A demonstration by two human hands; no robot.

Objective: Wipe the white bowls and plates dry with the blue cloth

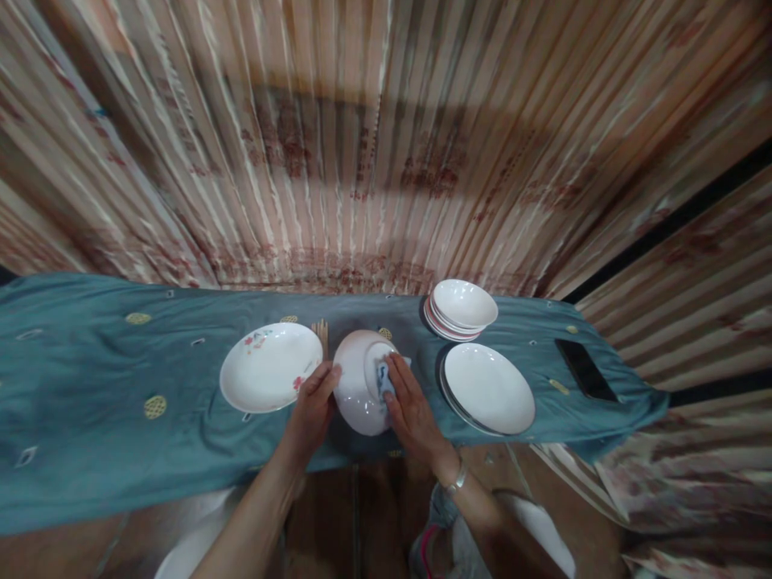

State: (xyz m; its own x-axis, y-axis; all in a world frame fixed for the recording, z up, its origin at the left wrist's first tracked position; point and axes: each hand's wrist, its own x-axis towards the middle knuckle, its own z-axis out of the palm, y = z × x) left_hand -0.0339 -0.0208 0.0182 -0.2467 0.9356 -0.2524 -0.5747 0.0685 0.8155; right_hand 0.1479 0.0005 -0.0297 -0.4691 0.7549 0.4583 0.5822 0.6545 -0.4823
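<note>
A white bowl (355,390) is tipped so that its underside and foot ring face me, above the front part of the table. My left hand (314,402) grips its rim on the left side. With fingers bent, my right hand (411,408) presses a small blue-and-white cloth (384,378) against the base of the bowl; part of the cloth is hidden under the fingers. Just left of my left hand lies a white plate (271,366) with red flowers. Wooden chopsticks (322,334) lie between that plate and the bowl, partly covered.
To the right stand a stack of bowls (464,304) and, nearer me, a stack of plates (490,390). A black phone (585,370) lies near the table's right end. A teal cloth (90,362) covers the narrow table. Pleated curtains (362,161) hang behind it.
</note>
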